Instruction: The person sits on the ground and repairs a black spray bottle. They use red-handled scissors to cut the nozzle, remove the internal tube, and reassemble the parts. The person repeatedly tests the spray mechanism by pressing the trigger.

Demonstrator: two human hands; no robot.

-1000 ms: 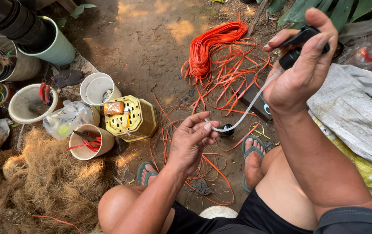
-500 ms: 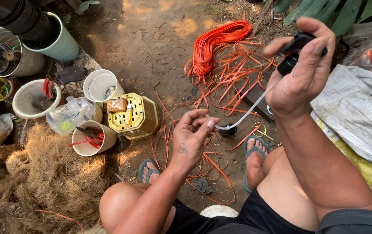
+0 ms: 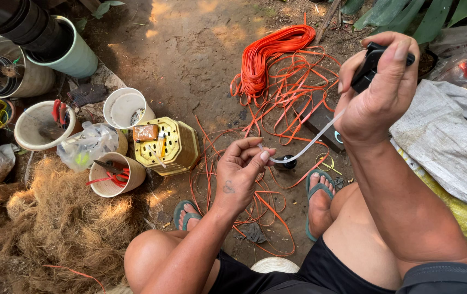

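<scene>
The person sits low on the dirt ground, knees apart. The right hand (image 3: 377, 92) is lifted up high, with its fingers curled tight around a small black tool (image 3: 374, 64). A thin white strip (image 3: 312, 142) hangs down from that hand and runs across to the left hand (image 3: 240, 173). The left hand pinches the other end of the strip between thumb and first fingers; the other fingers are bent loosely. So the strip is stretched in the air between the two hands, over the feet in green sandals (image 3: 316, 188). I think the work is somewhere in the middle. A big bundle of orange cord (image 3: 269, 54) lies wound up farther off, but many loose orange strands (image 3: 244, 185) are spread over the ground and look not yet tidied or used. To the left stand a yellow basket (image 3: 174, 146), a few white tubs (image 3: 126, 106), and a pile of brown fibre (image 3: 48, 228).
</scene>
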